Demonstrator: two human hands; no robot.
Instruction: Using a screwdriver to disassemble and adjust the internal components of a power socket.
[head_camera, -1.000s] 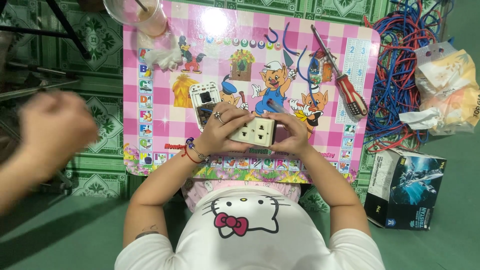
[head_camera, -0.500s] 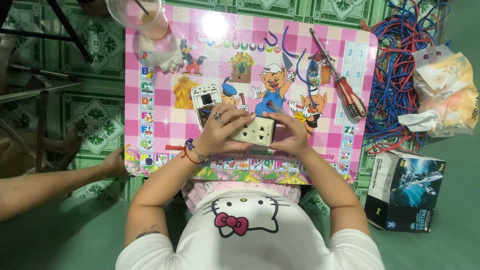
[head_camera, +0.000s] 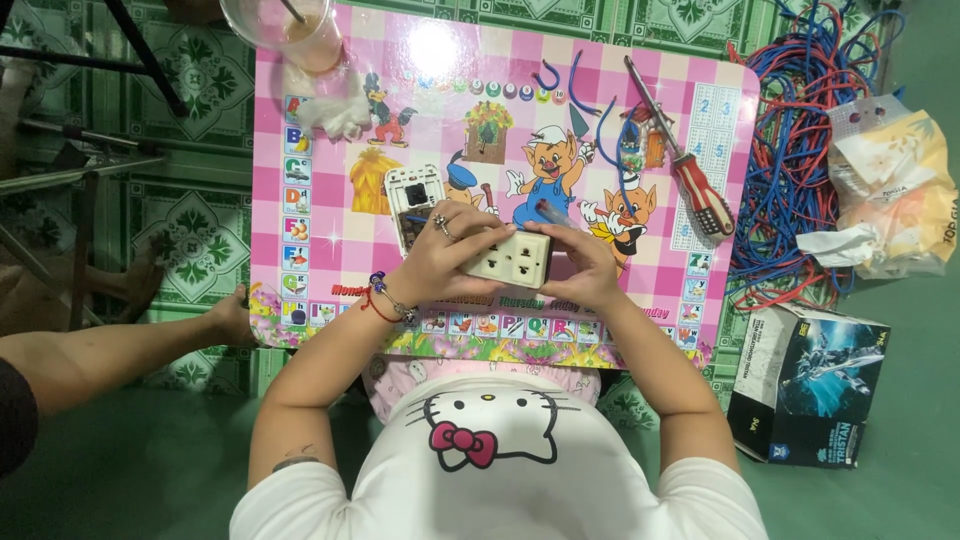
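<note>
Fingers of left hand (head_camera: 440, 262) curled over top edge of cream socket plate (head_camera: 508, 259), gripping it; ring seen on one finger. Right hand (head_camera: 580, 268) closed on plate's other end, and I saw thin dark tool (head_camera: 556, 215) pinched there, tip on plate. Plate was rectangular, pale cream, with several pin holes on face, held just above pink cartoon table (head_camera: 310, 250), near its front middle. White socket back part (head_camera: 413, 205) lay just beside left hand. Red-handled screwdriver (head_camera: 690, 180) lay well apart, to right.
</note>
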